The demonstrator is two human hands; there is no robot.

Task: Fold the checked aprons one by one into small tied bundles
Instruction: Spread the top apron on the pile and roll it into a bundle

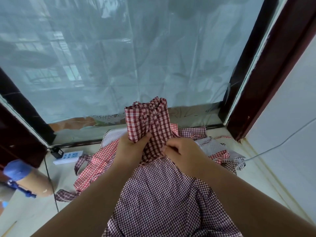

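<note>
A dark red checked apron, folded into a narrow upright bundle, is held up in front of the window. My left hand grips its lower part, thumb across the cloth. My right hand pinches the cloth at the bundle's lower right edge. Beneath my arms lies a dark maroon checked apron, spread out flat. A brighter red checked apron lies to the left under it. Further checked aprons lie crumpled at the right.
A white power strip with a black plug and cord sits on the pale sill at the left. A cardboard roll with blue plastic lies at far left. Plastic sheeting covers the window behind. A thin white cable runs along the right.
</note>
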